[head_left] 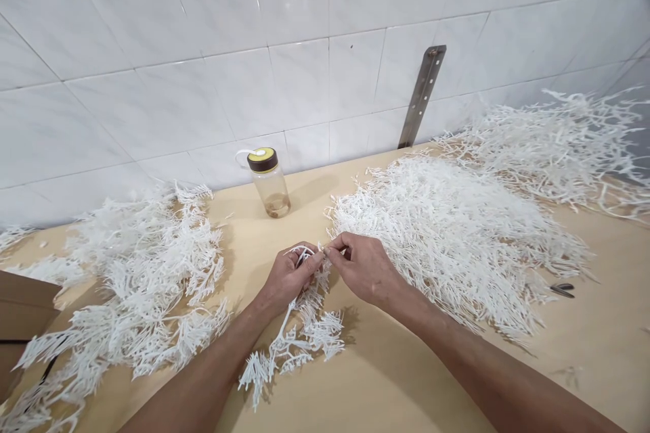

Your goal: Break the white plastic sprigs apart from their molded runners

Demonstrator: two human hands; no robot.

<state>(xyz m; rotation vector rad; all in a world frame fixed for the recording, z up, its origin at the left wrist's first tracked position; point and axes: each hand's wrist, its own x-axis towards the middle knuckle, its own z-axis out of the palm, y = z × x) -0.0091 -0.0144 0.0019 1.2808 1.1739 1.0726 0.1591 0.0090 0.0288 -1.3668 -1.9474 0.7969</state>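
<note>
White branched piece (pixel 317 333) in both hands, over the table (pixel 406 392).
Lower sprays extend toward the viewer; the left hand (pixel 287 277) grips the piece between thumb and fingers; the right hand (pixel 368 268) pinches its upper end (contact point partly hidden), thumb and forefinger together. Beyond: left pile (pixel 167 264), right pile (pixel 447 237), bottle (pixel 269 188), perforated metal strip (pixel 421 98) against tiled wall (pixel 305 74).

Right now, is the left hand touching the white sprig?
Touching: the head view shows the left hand closed on the white sprig, with stems emerging from its grasp.
</note>
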